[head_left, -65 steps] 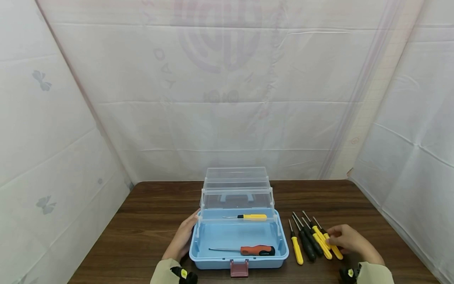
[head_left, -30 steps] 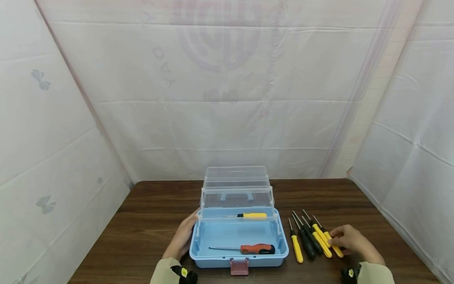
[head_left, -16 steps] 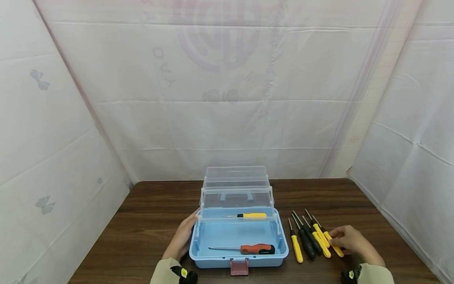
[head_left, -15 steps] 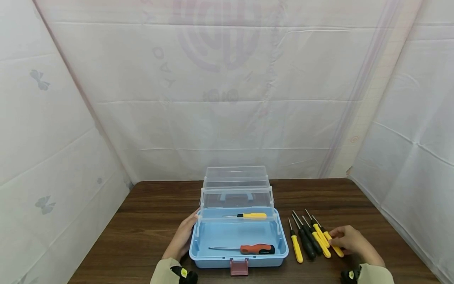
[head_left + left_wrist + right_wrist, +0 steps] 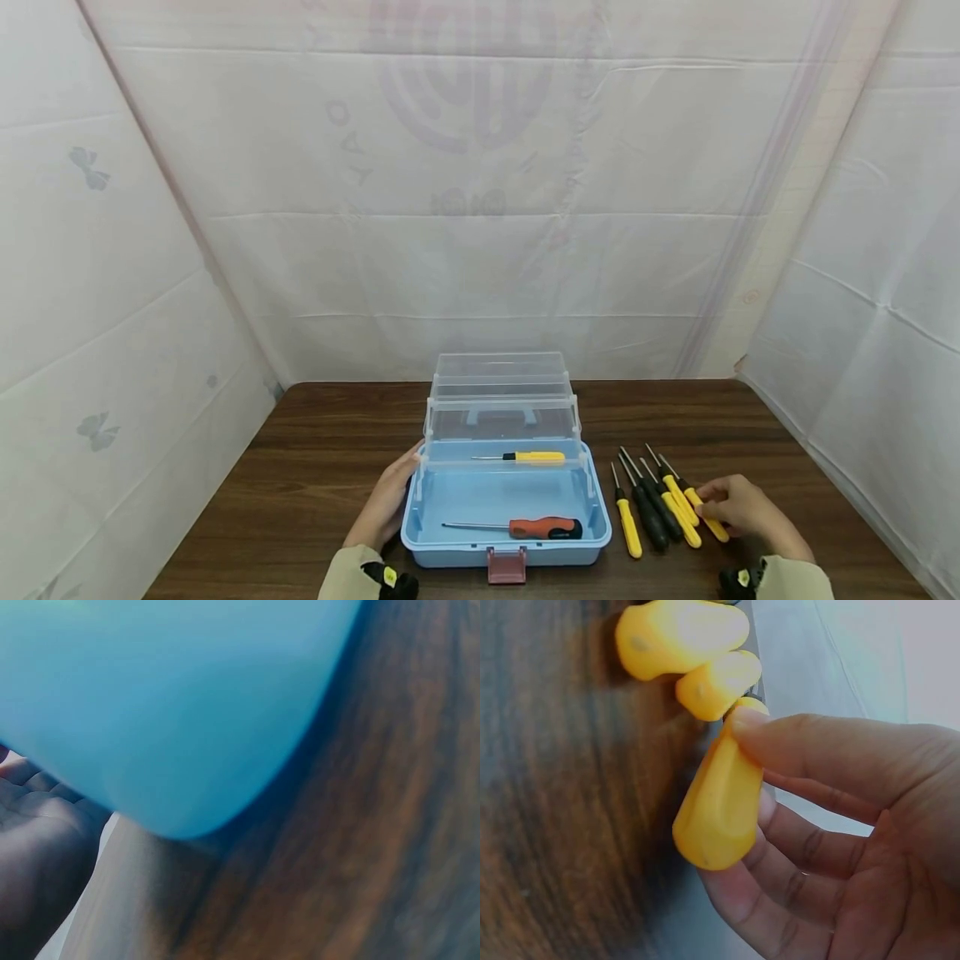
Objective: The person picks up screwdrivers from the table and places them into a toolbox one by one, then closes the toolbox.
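My right hand (image 5: 738, 510) pinches the handle of a yellow screwdriver (image 5: 718, 802) between thumb and fingers. It is the rightmost of the row on the table, and its handle end points toward the camera in the right wrist view. My left hand (image 5: 388, 496) rests along the left side of a light blue toolbox (image 5: 600, 542), fingers stretched toward its back corner. In the left wrist view, that hand's palm (image 5: 45, 825) shows beside the blurred blue wall. Inside the box lie an orange-and-black screwdriver (image 5: 546, 528) near the front and a yellow-and-black screwdriver (image 5: 538, 457) at the back.
Clear hinged trays (image 5: 501, 417) stand raised at the back of the box, and a dusty-red latch (image 5: 506, 567) hangs at its front. Right of the box lie a yellow screwdriver (image 5: 628, 527), black-handled screwdrivers (image 5: 651, 521) and other yellow ones. White sheeting surrounds the dark wooden table (image 5: 322, 433).
My right hand has shifted slightly to the right with its fingers on the rightmost yellow screwdriver. The yellow screwdriver beside it has turned a little. My left hand and the toolbox have stayed put.
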Motion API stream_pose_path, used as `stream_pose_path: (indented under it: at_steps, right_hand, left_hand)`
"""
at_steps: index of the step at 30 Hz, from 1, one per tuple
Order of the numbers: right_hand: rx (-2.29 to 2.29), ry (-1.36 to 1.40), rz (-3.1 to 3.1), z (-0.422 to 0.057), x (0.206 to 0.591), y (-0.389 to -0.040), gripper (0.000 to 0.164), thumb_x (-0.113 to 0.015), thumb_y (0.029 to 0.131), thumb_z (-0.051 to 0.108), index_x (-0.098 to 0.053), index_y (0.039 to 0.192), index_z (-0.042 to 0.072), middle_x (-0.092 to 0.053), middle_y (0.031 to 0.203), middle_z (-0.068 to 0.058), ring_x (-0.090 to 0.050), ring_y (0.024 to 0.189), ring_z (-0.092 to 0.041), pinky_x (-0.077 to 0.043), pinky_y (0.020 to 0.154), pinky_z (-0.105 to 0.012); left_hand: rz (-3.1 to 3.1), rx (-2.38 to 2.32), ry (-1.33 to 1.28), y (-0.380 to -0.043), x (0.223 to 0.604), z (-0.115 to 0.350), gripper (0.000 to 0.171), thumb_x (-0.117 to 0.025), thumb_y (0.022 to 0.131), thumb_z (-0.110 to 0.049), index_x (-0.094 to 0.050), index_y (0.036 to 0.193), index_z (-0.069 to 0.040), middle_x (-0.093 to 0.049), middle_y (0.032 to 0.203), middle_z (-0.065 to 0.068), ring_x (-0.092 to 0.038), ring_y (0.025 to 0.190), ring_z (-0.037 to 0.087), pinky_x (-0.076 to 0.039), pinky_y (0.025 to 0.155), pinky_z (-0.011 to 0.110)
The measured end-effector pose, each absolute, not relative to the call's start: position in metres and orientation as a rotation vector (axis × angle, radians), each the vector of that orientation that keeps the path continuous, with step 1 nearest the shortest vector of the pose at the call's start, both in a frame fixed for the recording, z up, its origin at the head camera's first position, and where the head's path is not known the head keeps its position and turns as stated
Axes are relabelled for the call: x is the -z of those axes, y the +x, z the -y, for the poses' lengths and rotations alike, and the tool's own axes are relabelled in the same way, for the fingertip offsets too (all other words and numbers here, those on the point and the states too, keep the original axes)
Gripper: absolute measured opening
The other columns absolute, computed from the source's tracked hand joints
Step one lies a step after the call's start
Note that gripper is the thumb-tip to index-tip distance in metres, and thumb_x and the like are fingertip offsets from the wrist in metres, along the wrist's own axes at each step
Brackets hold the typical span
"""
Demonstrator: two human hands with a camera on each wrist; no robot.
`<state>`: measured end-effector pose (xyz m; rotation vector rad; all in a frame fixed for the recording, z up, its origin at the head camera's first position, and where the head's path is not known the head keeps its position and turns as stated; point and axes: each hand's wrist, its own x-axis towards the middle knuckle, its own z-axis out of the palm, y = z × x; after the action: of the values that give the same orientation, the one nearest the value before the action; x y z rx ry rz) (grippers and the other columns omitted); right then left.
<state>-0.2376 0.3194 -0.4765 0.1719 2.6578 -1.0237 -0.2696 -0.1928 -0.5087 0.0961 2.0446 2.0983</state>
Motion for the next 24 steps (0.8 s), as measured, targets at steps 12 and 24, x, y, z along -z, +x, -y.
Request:
stream_pose_path:
  at_steps: [12,24]
  right_hand:
    - [1.027,0.120,-2.692,-0.315,0.465,-0.238,0.034,-0.068,0.087,0.015,-0.065,0.112,-0.008,-0.068,0.094,-0.008,-0.064,0.081,-0.018,-0.058,0.064,-0.039]
    - [1.012,0.012,-2.777,-0.305,0.447,-0.237,0.030,-0.067,0.086,0.010,-0.066,0.110,-0.008,-0.068,0.089,-0.006,-0.062,0.076,-0.017,-0.053,0.062,-0.035]
  left_hand:
    - [-2.043,-2.100,0.096,-0.270,0.509,0.193,0.061,-0.035,0.103,-0.040,-0.022,0.153,-0.007,-0.016,0.159,0.021,-0.016,0.145,0.042,-0.020,0.115,0.059]
    - [-2.066,-2.082,0.102,-0.271,0.510,0.194,0.062,-0.035,0.103,-0.042,-0.022,0.153,-0.008,-0.016,0.159,0.021,-0.016,0.145,0.043,-0.021,0.114,0.060]
